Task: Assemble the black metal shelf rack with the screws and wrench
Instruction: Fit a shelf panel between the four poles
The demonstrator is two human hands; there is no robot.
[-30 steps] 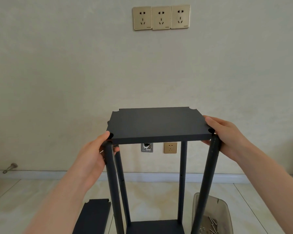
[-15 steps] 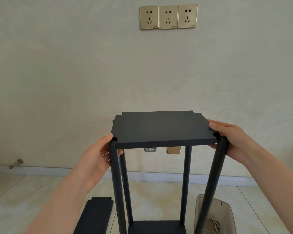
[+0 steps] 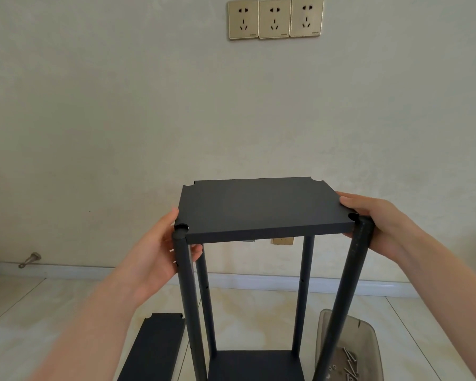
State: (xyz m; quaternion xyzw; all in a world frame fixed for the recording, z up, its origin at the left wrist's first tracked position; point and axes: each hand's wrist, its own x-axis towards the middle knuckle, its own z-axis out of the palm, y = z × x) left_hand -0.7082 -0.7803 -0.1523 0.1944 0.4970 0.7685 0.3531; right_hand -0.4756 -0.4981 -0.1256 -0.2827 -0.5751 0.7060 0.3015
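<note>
A black shelf panel (image 3: 261, 207) lies flat on top of the rack's black posts, its corner notches at the near-left post (image 3: 186, 273) and near-right post (image 3: 352, 273). My left hand (image 3: 160, 251) grips the panel's left edge, thumb on top and fingers underneath, beside the near-left post. At the near-right corner my right hand (image 3: 374, 221) grips the panel's right edge. A lower shelf (image 3: 256, 365) joins the posts near the floor. Screws (image 3: 346, 364) lie in a clear tray.
A spare black shelf panel (image 3: 154, 350) lies on the tiled floor at the lower left. The clear plastic tray (image 3: 368, 336) stands on the floor at the lower right. A plain wall with sockets (image 3: 275, 19) is close behind the rack.
The panel has settled slightly lower onto the post tops and both hands followed it down. The view has shifted a little to the left.
</note>
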